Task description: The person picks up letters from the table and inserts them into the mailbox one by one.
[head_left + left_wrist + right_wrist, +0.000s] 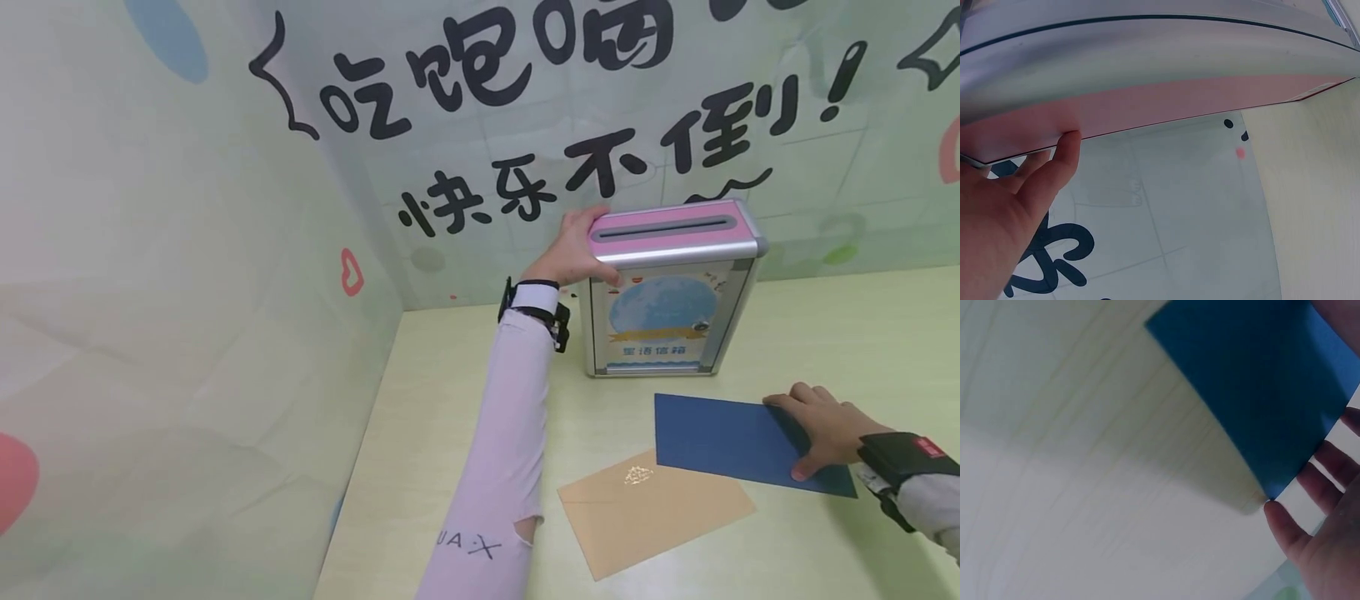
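Two grips: left hand [573, 250] clasps pink-topped slotted box [675, 287]; right hand [821, 425] pinches flat blue envelope [727, 442].

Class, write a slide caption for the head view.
Left hand steadies pink-topped box; right hand holds blue envelope.
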Motion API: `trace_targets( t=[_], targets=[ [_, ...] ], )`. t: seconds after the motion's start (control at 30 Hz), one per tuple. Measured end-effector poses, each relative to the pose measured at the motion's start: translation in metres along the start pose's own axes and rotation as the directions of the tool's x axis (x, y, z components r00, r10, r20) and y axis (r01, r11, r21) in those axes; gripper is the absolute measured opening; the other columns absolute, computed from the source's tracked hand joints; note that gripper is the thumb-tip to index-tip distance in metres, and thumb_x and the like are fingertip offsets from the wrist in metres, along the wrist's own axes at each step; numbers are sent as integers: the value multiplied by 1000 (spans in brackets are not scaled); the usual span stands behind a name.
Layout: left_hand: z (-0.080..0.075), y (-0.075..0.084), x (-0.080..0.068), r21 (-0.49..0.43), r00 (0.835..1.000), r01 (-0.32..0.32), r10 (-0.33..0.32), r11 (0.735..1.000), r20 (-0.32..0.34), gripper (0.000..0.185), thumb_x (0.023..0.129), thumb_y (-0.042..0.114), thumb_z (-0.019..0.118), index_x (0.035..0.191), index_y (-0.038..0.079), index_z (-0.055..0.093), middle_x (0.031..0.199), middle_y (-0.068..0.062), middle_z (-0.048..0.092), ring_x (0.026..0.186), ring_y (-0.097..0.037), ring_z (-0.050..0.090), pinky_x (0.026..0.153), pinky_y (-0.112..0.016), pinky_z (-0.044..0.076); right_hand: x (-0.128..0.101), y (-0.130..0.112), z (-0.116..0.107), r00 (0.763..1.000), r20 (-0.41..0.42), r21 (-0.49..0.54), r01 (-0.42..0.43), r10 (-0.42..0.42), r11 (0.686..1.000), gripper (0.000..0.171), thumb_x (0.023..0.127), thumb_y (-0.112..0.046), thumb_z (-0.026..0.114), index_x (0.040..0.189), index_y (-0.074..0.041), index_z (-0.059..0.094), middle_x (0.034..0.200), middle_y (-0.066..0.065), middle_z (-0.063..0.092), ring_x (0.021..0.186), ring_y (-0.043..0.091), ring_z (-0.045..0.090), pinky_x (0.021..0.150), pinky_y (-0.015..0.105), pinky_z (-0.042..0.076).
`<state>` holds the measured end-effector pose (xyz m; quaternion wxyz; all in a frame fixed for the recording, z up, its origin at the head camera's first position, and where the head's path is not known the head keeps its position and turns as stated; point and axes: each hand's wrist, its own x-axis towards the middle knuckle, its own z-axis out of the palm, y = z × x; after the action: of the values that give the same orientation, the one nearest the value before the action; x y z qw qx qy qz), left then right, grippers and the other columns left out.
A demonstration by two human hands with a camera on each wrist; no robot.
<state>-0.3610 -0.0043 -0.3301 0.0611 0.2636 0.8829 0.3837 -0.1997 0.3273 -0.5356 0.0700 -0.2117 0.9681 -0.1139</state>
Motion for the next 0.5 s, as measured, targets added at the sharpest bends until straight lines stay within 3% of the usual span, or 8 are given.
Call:
trace_targets(
  t=[0.13,0.5],
  targets=[
    [1,-1,1,-6,1000,-4,4,1000,-6,101,53,12,81,140,13,29,130,-5,27,107,-14,35,83,-23,40,0,3,-1,1000,7,-10,-18,18,1000,95,44,-57,80,118,-7,47,87,3,40,78,19,39,54,27,29],
    [2,-2,2,11,1000,-6,6,1000,-9,100,53,13,81,139,15,30,129,-5,28,108,-14,34,83,-24,41,1,6,-12,999,42,159,-10,3,987,62,58,-26,83,102,1,50,88,14,43,77,24,46,62,36,44]
  ],
)
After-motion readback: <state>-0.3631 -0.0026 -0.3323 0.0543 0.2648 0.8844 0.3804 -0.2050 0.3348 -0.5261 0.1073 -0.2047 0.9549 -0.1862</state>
